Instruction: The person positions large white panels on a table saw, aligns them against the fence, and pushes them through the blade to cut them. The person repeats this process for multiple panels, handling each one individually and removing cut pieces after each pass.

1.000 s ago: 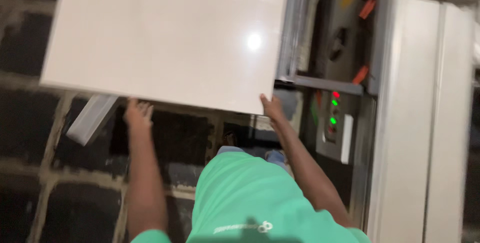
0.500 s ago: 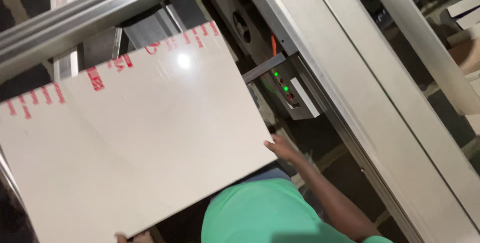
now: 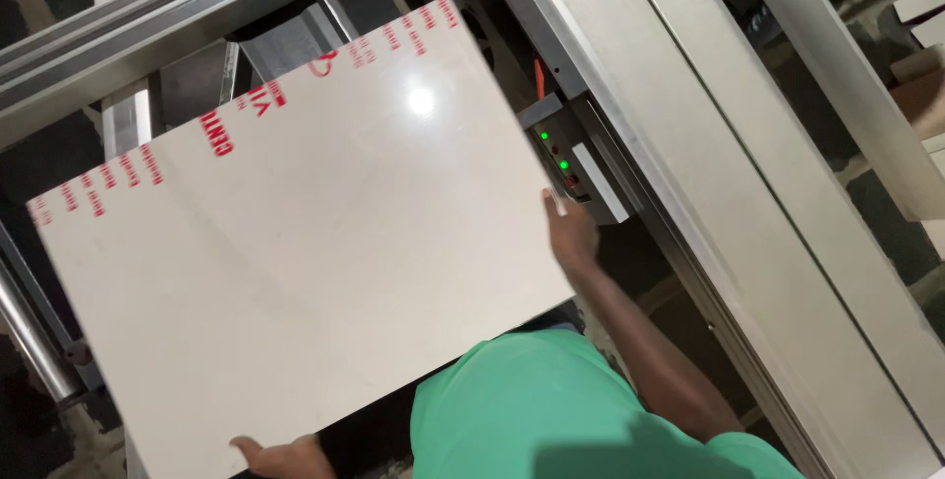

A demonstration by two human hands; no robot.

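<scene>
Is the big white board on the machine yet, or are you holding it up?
Done: the white board is lifted. In hand: the right hand grips its right edge and the left hand its near edge, over the metal rails. Left: setting it down; whether it touches the rails cannot be told.

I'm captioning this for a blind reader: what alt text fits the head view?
Seen from above, a person in a green shirt holds a large glossy white tile with red printing along its far edge, right hand on its right edge, left hand at its near edge. Beside it runs a metal machine frame with green indicator lights.
</scene>
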